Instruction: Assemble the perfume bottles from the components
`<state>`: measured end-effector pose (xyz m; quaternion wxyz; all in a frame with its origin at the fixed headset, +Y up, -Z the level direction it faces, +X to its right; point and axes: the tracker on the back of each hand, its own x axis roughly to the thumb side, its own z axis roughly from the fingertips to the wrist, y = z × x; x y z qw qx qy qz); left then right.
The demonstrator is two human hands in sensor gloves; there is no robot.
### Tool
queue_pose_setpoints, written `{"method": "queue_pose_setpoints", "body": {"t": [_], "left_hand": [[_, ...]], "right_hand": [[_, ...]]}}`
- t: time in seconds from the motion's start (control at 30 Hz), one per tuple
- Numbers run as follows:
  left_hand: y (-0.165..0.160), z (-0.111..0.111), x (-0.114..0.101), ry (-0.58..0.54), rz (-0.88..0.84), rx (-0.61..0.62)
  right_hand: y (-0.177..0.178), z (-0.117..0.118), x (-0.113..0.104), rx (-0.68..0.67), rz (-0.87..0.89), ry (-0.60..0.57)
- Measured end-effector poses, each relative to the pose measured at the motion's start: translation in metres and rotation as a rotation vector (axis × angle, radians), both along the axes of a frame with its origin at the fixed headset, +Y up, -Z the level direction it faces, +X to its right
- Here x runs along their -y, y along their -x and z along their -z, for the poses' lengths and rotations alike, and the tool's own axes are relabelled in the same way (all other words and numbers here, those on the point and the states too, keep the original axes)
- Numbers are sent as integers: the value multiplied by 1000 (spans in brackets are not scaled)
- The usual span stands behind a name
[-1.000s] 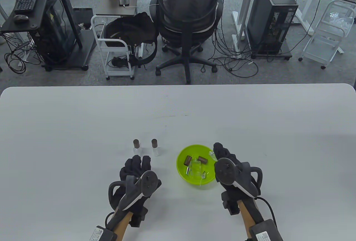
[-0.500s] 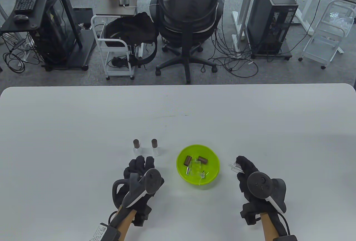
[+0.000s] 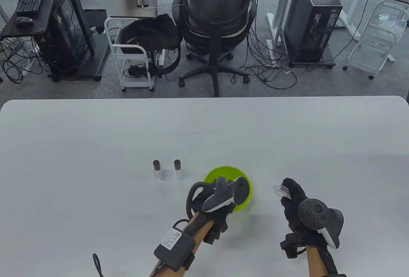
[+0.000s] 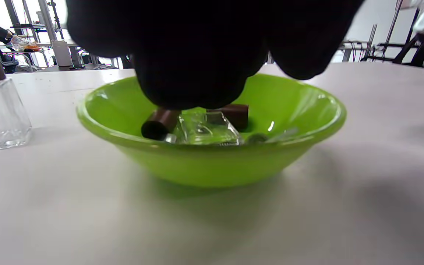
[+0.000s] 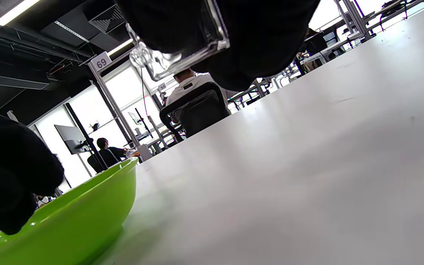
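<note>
Clear glass bottle (image 3: 280, 190) pinched in right hand (image 3: 295, 205), held above the table right of green bowl (image 3: 247, 193). Left hand (image 3: 223, 193) hovers over the bowl, directly above brown caps (image 4: 160, 123) (finger state: cannot tell), so it's nearer.

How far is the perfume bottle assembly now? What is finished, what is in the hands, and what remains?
Done: two capped bottles stand upright on the table. In hand: the right hand holds a clear glass bottle with no cap, beside the green bowl. The left hand reaches into that bowl. Left: two brown caps and at least one more clear bottle lie in the bowl.
</note>
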<state>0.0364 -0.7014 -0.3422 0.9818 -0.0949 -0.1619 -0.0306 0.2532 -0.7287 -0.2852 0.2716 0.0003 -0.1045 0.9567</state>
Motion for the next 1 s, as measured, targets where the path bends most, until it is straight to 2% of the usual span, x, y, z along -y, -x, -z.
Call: {"method": "queue_pose_setpoints", "body": {"t": [0.13,0.2,0.33,0.5,0.83,1.0], "left_hand": [[-18,10,20,58,158,-2],[-22,10,22,-24,188,3],[-27,9,24,-20,249,0],[-29,7,26,-32,269,26],[-22,4,33,-81,258,166],[-21,5,36,-103,255,175]], "right_hand": [[-4,0,0,9,25,-8],[-5,0,0,13,31,-12],[-4,-1,-1,15,43,-16],[-3,-1,-1,16,42,-21],[-2,-2,-1,20,43,-20],[-2,-2,-1,22,44,-19]]}}
